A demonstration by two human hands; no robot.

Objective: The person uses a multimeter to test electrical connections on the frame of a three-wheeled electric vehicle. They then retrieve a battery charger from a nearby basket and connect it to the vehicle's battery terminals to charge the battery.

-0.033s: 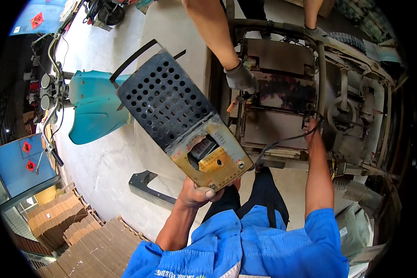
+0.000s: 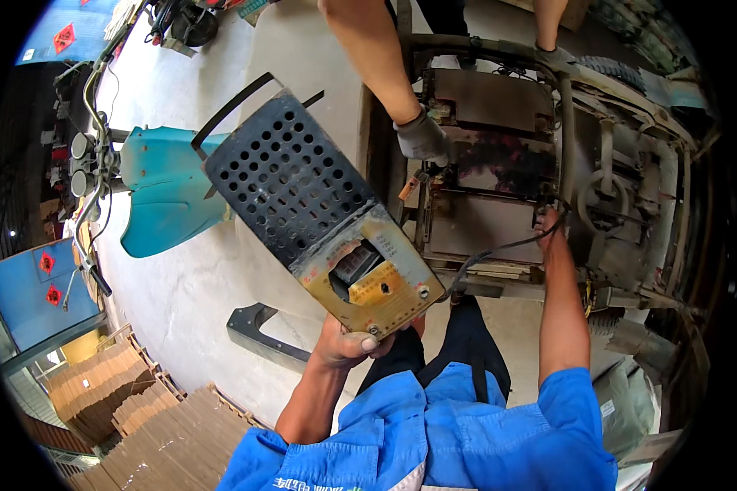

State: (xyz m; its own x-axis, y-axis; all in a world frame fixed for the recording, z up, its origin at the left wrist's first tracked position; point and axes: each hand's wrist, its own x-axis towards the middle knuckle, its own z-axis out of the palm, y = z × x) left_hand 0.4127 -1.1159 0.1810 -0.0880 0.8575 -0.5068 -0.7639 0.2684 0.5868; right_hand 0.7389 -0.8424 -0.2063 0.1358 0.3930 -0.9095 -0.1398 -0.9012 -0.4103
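My left hand (image 2: 348, 344) grips the lower end of a battery tester (image 2: 291, 176). The tester has a black housing full of round holes, a handle at its far end and a worn yellowish panel with a small display. My right hand (image 2: 550, 225) is closed at the right edge of the batteries (image 2: 475, 222), around what looks like the clamp of a black cable (image 2: 504, 247); the fingers partly hide it. The cable runs left behind the tester. An orange-handled clip (image 2: 409, 188) sits at the batteries' left edge, below a co-worker's gloved hand (image 2: 423, 141).
The batteries lie in a rusty vehicle frame (image 2: 567, 123), with a co-worker's arms reaching over from the far side. At left stand handlebars (image 2: 102, 147) with a teal front shield (image 2: 168, 188). Flattened cardboard stacks (image 2: 172, 442) fill the lower left. A dark metal bracket (image 2: 258, 331) lies on the floor.
The tester has shifted very slightly to the left. The co-worker's gloved hand has also moved a little left. My right hand stays at the batteries' edge.
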